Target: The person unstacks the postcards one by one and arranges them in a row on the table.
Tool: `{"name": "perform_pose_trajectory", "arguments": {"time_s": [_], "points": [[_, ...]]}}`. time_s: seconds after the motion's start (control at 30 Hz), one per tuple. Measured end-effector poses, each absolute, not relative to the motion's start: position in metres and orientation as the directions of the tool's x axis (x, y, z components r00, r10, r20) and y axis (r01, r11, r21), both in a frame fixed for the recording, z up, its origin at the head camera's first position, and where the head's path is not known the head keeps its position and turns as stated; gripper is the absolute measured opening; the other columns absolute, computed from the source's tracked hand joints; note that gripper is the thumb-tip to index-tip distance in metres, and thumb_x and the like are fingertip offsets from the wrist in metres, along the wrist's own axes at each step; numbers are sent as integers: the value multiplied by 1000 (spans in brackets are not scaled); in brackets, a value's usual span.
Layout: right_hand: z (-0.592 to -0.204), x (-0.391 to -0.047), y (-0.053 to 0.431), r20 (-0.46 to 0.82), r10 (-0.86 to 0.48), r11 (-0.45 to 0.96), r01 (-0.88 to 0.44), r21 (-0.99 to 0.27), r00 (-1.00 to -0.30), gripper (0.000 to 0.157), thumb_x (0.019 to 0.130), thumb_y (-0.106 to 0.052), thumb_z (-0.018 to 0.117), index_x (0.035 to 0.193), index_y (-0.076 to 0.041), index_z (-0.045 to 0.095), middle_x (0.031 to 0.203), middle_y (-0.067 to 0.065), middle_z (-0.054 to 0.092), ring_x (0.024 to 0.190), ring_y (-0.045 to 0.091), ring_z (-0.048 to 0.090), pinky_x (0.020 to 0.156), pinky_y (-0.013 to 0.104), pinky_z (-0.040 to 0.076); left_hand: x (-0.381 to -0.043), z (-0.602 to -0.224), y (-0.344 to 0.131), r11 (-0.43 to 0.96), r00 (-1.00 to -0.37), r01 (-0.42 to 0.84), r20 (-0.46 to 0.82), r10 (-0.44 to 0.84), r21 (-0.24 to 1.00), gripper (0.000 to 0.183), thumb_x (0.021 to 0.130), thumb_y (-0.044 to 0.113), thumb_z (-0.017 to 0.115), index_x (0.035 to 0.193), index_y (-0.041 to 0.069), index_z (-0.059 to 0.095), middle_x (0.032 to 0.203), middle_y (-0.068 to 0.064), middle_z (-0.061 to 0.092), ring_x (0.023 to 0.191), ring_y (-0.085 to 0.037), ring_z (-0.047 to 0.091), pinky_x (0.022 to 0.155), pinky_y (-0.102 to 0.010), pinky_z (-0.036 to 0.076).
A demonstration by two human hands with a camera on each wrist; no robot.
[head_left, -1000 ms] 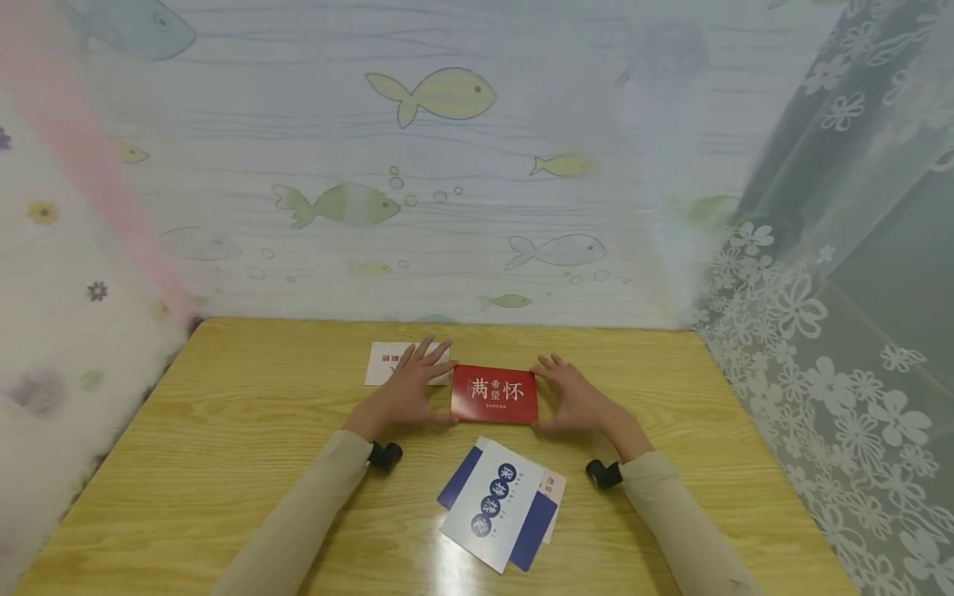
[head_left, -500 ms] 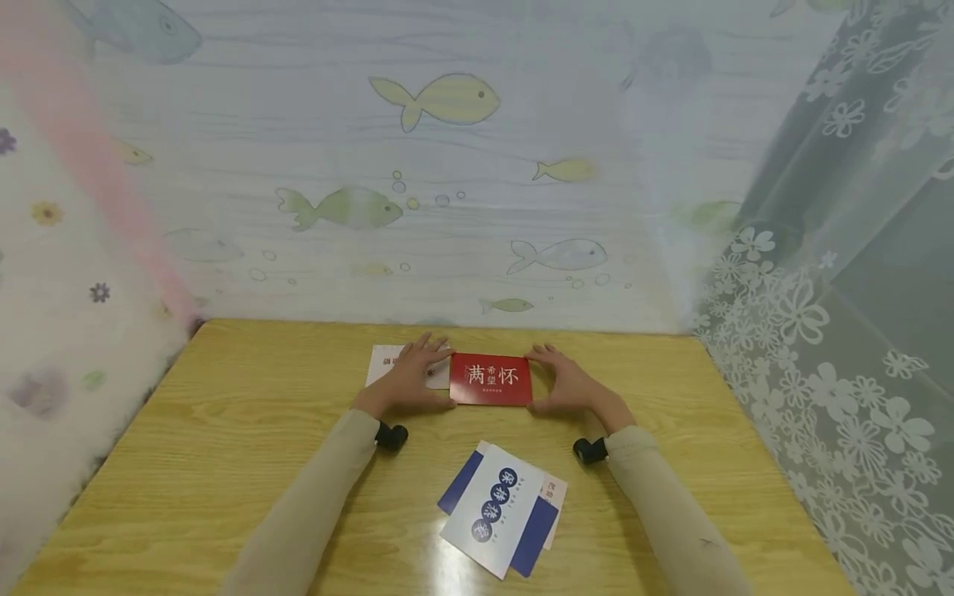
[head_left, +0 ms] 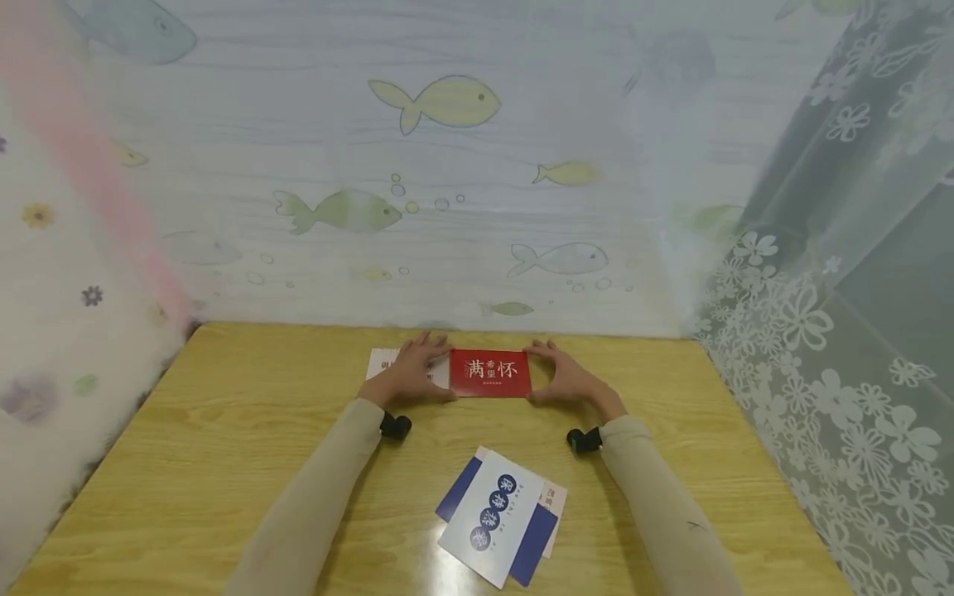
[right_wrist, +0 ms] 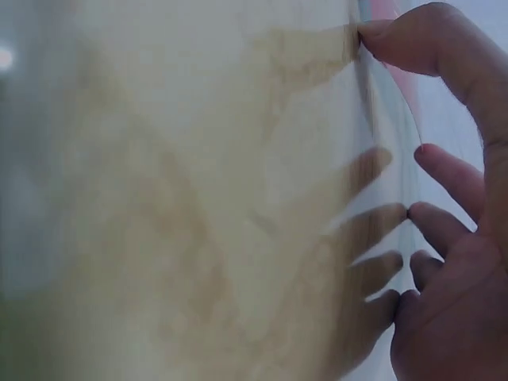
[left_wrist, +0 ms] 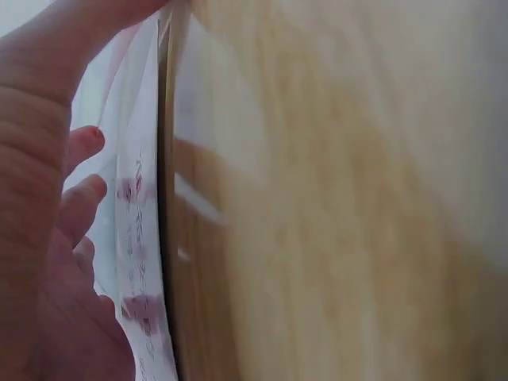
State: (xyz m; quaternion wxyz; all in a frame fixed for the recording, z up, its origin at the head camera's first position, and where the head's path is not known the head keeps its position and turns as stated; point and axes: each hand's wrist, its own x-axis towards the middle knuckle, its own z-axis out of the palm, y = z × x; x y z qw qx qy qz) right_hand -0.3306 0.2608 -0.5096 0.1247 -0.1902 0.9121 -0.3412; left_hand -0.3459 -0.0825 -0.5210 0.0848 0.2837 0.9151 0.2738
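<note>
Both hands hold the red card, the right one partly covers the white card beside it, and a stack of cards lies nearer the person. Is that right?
Not quite: the left hand, not the right hand, partly covers the white card, as the head view shows. Both hands do hold the red card, and the stack of cards lies nearer the person.

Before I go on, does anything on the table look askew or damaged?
At the near side, the white card lies slanted over a blue card and a pale pink card, corners fanned unevenly, so they look untidy. The red card between the left hand and right hand looks nearly straight. No damage shows.
</note>
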Motion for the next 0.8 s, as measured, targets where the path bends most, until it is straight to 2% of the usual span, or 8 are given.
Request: {"name": "perform_pose_trajectory", "arguments": {"time_s": [0.23,0.4,0.67,0.8], "points": [[-510,-334,254,-131,-449,700,-256,-667,-884,91,77,-22,82,157,-12,39,171,13,12,157,41,-3,123,67,6,-351,-520,-87,708,-834,431,-53,549,559,98,79,53,83,157,14,40,169,-10,23,157,-39,0,125,-64,5],[-512,-333,253,-146,-454,705,-254,-662,-879,92,79,-23,79,159,-13,35,171,14,8,157,40,-6,122,68,3,-353,-523,-91,700,-825,421,-76,559,578,97,81,54,81,158,15,38,170,-10,19,158,-38,0,126,-62,1],[-514,-337,256,-147,-469,710,-272,-650,-871,89,83,-22,78,160,-15,34,171,12,8,157,37,-7,126,60,-2,-353,-521,-91,686,-811,421,-93,578,593,96,83,51,79,160,15,35,170,-10,17,158,-39,1,126,-59,-3],[-514,-336,257,-148,-462,713,-267,-649,-874,90,83,-22,77,161,-15,33,171,12,8,157,38,-7,125,61,-2,-353,-520,-90,691,-810,419,-101,578,589,96,83,51,79,160,15,33,171,-9,16,158,-38,1,126,-58,-2]]}}
